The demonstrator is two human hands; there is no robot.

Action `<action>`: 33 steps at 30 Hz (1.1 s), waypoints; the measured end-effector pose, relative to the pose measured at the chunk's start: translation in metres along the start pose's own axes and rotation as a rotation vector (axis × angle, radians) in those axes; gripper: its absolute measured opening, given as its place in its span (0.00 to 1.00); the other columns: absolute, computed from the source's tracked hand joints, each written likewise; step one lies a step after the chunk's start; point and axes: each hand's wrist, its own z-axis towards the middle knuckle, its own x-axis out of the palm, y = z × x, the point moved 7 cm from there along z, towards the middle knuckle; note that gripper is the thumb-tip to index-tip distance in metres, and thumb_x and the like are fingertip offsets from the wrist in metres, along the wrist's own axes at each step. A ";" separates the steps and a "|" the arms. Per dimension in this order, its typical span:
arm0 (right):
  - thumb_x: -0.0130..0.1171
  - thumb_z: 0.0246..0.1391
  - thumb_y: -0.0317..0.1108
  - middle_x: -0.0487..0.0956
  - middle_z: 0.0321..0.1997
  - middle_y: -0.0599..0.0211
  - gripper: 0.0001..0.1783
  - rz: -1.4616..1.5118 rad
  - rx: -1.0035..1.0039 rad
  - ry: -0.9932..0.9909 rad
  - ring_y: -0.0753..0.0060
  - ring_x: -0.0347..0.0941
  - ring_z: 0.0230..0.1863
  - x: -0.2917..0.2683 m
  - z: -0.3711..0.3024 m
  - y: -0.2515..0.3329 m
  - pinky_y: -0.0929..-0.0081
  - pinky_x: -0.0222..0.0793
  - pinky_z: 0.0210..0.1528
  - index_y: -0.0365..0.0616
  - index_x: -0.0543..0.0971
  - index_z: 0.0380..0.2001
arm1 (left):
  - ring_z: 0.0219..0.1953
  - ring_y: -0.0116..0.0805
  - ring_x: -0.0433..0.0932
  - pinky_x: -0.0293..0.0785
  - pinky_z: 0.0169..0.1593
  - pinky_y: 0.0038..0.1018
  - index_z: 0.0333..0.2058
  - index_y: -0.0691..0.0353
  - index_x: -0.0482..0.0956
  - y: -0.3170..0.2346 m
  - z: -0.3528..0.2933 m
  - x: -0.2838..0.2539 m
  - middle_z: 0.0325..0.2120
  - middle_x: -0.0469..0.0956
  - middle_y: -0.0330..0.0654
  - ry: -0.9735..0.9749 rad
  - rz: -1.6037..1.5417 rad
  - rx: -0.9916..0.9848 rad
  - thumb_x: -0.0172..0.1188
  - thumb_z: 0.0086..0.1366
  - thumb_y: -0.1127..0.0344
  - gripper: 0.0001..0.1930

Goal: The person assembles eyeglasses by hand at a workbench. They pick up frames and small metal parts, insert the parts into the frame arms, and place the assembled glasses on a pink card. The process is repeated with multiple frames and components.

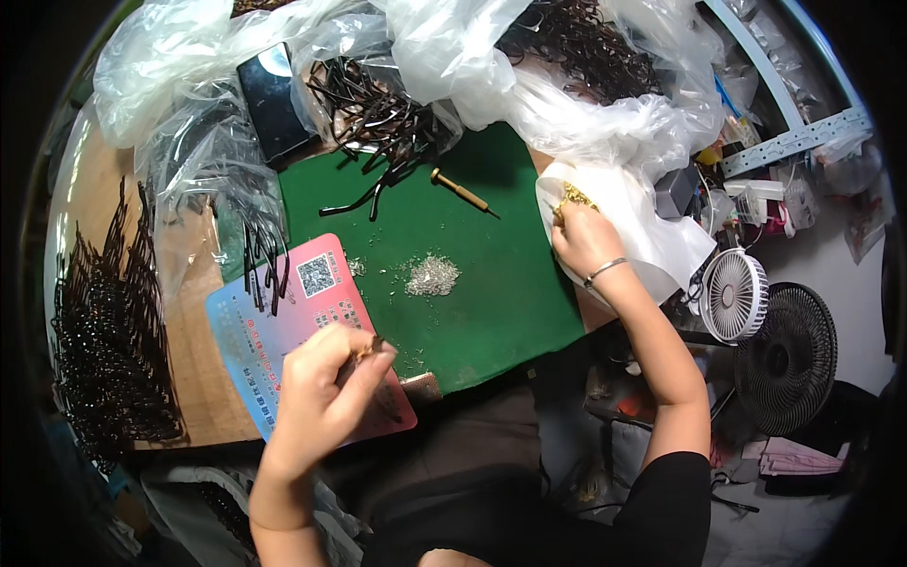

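My left hand is closed above a pink-and-blue printed sheet. Between its thumb and fingers shows a small gold-brown piece, mostly hidden. On the right, my right hand has its fingertips curled into a heap of tiny gold-coloured parts on white plastic. A pile of tiny silver metal parts lies on the green mat between the hands. Farther back on the mat rests a screwdriver with a brass-coloured handle.
Dark glossy eyeglass temples lie behind the mat, with a big stack at the left. A phone and crumpled clear plastic line the back. A white fan and black fan stand at the right.
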 end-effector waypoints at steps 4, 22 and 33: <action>0.53 0.41 0.28 0.75 0.23 0.44 0.06 -0.137 0.069 0.174 0.44 0.73 0.29 0.021 0.010 0.003 0.55 0.69 0.34 0.35 0.73 0.22 | 0.25 0.14 0.62 0.60 0.28 0.14 0.38 0.67 0.73 0.033 -0.045 -0.012 0.22 0.67 0.30 -0.181 -0.349 -0.320 0.53 0.60 0.74 0.08; 0.58 0.45 0.22 0.76 0.29 0.61 0.05 1.135 -0.361 0.463 0.69 0.75 0.29 -0.019 -0.082 0.183 0.78 0.70 0.31 0.37 0.76 0.29 | 0.16 0.16 0.65 0.60 0.19 0.13 0.49 0.66 0.66 0.038 -0.071 0.076 0.27 0.77 0.42 0.202 -1.012 -0.603 0.48 0.66 0.66 0.15; 0.55 0.52 0.23 0.76 0.33 0.62 0.02 1.682 -0.035 0.547 0.85 0.69 0.24 0.004 -0.091 0.176 0.89 0.65 0.23 0.37 0.73 0.30 | 0.13 0.15 0.60 0.54 0.15 0.11 0.46 0.63 0.65 0.042 -0.069 0.085 0.28 0.76 0.44 0.144 -1.337 -0.635 0.46 0.67 0.67 0.11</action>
